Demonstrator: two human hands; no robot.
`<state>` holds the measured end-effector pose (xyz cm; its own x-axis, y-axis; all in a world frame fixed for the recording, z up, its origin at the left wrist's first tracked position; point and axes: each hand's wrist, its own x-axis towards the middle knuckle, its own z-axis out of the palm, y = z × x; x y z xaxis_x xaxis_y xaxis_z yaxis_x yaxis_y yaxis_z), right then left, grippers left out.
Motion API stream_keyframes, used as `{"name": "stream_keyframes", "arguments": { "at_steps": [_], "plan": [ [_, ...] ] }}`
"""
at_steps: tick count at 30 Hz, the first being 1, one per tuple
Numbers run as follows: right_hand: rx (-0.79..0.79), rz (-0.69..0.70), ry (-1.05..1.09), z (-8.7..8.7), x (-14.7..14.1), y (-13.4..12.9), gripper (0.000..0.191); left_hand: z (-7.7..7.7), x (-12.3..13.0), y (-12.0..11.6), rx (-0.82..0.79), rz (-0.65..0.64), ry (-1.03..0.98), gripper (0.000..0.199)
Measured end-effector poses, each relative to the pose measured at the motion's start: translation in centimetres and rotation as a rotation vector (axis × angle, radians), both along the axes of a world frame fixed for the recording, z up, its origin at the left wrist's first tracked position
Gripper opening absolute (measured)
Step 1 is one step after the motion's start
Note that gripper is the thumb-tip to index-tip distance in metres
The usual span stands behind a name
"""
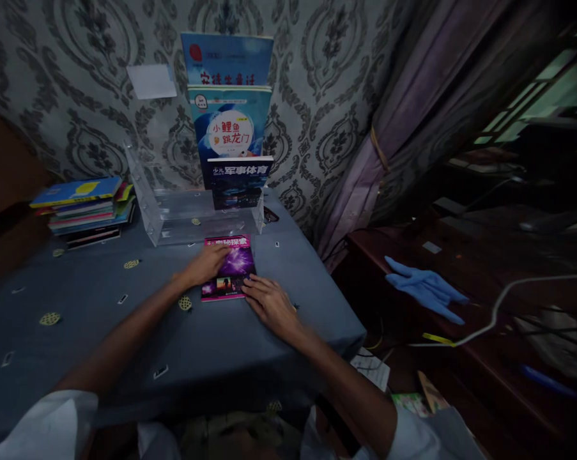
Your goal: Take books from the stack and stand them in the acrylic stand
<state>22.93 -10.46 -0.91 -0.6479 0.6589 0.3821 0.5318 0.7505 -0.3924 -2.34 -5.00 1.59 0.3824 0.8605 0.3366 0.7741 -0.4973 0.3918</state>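
A purple book with a pink border point(238, 262) lies flat on the cloth-covered table. My left hand point(206, 264) rests on its left side, with the fingers stretched over the cover. At the book's lower right corner lies my right hand point(271, 305), palm down and fingers extended. Just behind the book stands a clear acrylic tiered rack point(144, 199). On its right side are a dark navy book point(240, 184), a teal-blue book point(230, 131) and a taller blue book point(228, 54), one behind another.
A stack of books point(87, 207) sits at the table's back left. Dark glasses or a similar small object point(270, 215) lie beside the rack. Right of the table point(96, 287), blue gloves point(425, 287) and a pale cable point(496, 306) rest on a dark red surface, near a tied curtain point(360, 185).
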Motion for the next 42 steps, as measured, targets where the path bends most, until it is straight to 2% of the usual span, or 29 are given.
{"name": "stream_keyframes", "arguments": {
  "at_steps": [3, 7, 16, 20, 26, 32, 38, 42],
  "plan": [
    [-0.001, -0.007, 0.006, 0.1, -0.1, 0.0, 0.028, 0.4, -3.1, 0.3, -0.055, 0.126, 0.091, 0.041],
    [0.009, -0.010, 0.015, 0.4, -0.1, 0.0, 0.028, 0.3, -5.2, -1.3, -0.074, 0.066, 0.082, 0.043],
    [-0.010, 0.010, -0.002, 0.1, -0.1, 0.1, 0.029, 0.4, -3.9, -10.2, -0.042, -0.059, 0.029, 0.043],
    [-0.004, 0.009, 0.009, 0.0, 0.0, 0.2, 0.029, 0.1, -3.2, -12.7, 0.027, -0.124, 0.024, 0.043],
    [0.080, 0.017, 0.004, 0.4, -0.8, -1.4, 0.030, -0.3, -2.8, -13.5, 0.090, -0.108, 0.031, 0.043],
    [0.083, 0.096, -0.012, -0.6, -0.6, -3.8, 0.039, -0.9, -3.0, -13.5, 0.119, -0.091, 0.034, 0.043],
    [0.036, 0.053, -0.006, -0.1, 2.3, -3.2, 0.044, -1.7, -3.3, -13.3, 0.167, -0.094, 0.042, 0.040],
    [0.035, 0.051, 0.011, 0.6, 2.6, -2.6, 0.039, -1.5, -3.2, -13.3, 0.168, -0.097, 0.051, 0.040]
  ]
}}
